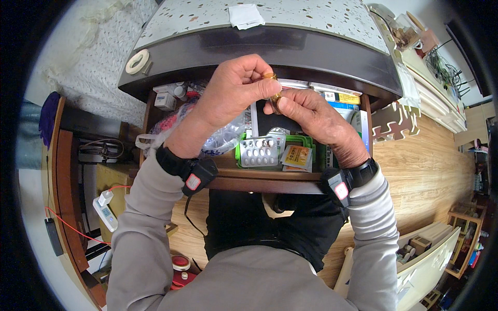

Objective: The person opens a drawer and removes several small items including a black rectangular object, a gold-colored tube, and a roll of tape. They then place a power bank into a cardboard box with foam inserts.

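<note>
Above an open drawer (233, 171), both my hands meet on a small amber see-through item (275, 99), perhaps a little vial; the fingers hide much of it. My left hand (243, 83) pinches its upper end between thumb and fingers. Its lower part is held by my right hand (309, 112), thumb on top. Below the hands, a green plastic tray (307, 140) carries a blister pack of white tablets (258, 151) and some yellow-orange sachets (297, 155). Clear plastic bags (227, 134) lie to the left, partly behind my left wrist.
Medicine boxes (342, 98) line the drawer's back right; a small white box (165, 102) stands at back left. Above is a speckled tabletop (194, 17) with a folded white tissue (246, 16). A white ring (137, 61) is on the dark front edge. A power strip (105, 215) sits at left.
</note>
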Demonstrator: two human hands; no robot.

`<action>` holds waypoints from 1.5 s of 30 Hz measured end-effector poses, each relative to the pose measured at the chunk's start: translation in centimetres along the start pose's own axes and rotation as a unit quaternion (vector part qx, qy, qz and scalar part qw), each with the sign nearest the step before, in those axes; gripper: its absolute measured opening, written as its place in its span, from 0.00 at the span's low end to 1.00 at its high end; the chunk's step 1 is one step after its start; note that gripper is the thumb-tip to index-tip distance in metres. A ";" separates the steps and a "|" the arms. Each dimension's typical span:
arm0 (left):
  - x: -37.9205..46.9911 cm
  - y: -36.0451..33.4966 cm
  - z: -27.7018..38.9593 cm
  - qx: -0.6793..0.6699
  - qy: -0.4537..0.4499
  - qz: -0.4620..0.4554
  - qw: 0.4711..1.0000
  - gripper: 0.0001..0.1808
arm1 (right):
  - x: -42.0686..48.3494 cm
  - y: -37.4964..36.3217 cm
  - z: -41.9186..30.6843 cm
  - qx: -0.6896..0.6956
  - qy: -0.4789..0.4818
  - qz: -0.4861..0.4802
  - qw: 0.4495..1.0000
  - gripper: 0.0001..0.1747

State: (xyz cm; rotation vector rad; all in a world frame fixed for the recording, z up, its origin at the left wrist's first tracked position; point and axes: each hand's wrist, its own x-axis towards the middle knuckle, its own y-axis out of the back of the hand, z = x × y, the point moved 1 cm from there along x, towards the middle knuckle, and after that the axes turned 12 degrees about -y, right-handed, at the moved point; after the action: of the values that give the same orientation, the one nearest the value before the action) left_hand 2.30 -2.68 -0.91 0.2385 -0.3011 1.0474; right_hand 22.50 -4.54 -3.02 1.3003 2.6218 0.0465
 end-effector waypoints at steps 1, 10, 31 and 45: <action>0.0 -0.1 0.1 -0.020 -0.003 -0.010 1.000 0.09 | 0.0 0.0 -0.1 0.008 0.013 -0.010 1.000 0.25; 0.0 0.5 1.3 -0.007 -0.011 -0.058 0.998 0.15 | -0.5 0.2 -0.9 0.046 0.021 -0.052 0.997 0.25; -0.2 0.9 2.3 0.121 -0.008 -0.071 0.990 0.11 | -0.5 0.7 -0.9 0.004 0.008 0.032 0.999 0.14; -9.2 2.6 6.2 0.416 0.034 -0.021 0.908 0.08 | -3.7 1.7 -3.9 0.048 0.055 0.257 0.964 0.23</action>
State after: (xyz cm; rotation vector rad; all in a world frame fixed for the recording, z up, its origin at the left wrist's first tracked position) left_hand -5.03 -10.96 1.76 0.9699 0.2375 1.0903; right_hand 25.24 -6.19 1.66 2.0326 2.3168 0.0758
